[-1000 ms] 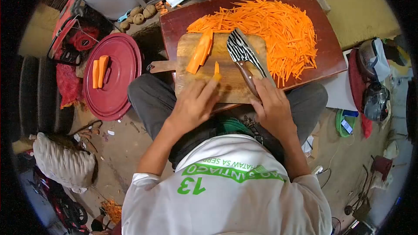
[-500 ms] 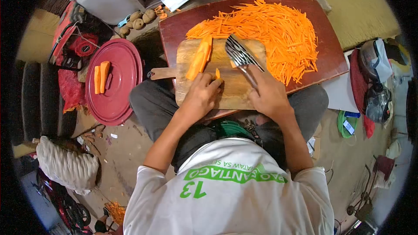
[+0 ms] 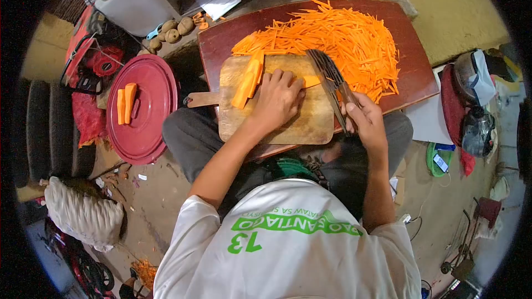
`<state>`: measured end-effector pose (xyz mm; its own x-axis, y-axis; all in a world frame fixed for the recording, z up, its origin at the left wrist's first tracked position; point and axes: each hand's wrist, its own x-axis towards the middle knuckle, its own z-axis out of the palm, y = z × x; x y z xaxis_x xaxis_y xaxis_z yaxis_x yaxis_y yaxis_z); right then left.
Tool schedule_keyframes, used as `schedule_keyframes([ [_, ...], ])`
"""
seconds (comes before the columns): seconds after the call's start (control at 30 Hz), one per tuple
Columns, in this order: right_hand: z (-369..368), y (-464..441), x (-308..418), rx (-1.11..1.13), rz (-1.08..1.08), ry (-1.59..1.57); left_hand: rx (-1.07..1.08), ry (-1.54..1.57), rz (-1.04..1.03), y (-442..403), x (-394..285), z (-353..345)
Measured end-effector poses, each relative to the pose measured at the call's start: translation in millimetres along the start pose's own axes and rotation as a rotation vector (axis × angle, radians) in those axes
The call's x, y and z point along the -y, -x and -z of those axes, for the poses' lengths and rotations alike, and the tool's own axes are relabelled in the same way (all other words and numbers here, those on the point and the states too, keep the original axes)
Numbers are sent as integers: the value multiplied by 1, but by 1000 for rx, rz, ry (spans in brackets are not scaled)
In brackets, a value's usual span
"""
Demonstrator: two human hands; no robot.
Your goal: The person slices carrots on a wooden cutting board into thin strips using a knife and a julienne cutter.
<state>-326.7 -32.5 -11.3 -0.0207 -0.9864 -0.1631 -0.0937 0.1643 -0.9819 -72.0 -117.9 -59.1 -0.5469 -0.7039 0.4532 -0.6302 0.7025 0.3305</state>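
Observation:
My left hand presses down on the wooden cutting board, fingers bent and close together over a carrot piece. That piece sticks out from the fingertips toward the blade; the rest of it is hidden. My right hand is closed round the handle of a knife, whose dark, streaked blade stands over the right part of the board. Left of my left hand, carrot slices lie overlapping on the board. A large heap of carrot strips spreads behind and right of the board.
The board rests on a dark red tabletop across the lap. At left, a red round lid carries carrot pieces. Brown round vegetables sit beyond it. A green basket with a phone stands on the floor at right.
My left hand has shifted right and away from me, onto the carrot piece. My right hand has moved right, with the knife now turned more upright. The view has shifted slightly.

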Motion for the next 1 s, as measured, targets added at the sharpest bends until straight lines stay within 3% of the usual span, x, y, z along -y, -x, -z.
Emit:
schedule_keyframes([
  [0.23, -10, 45, -9, -161, -33, -6, 54, -35, 23, -3, -4, 0],
  [0.43, -26, 51, 7, -41, -100, 37, -56, 66, 81, 21, -36, -5],
  [0.47, -26, 44, -4, -20, -26, 74, -62, 110, 90, 24, -40, -3],
  [0.67, -41, 14, 11, 217, -102, 10, -116, 190, 241, 30, -28, 7],
  [0.83, -45, 18, 13, 175, -130, -100, -269, 251, 266, 30, -17, 0],
  [0.93, -37, 25, 11, 154, -171, -257, -181, 400, 451, 29, -24, 4],
  [1.0, -33, 30, 10, 128, -193, -303, -171, 408, 461, 29, -26, 5],
])
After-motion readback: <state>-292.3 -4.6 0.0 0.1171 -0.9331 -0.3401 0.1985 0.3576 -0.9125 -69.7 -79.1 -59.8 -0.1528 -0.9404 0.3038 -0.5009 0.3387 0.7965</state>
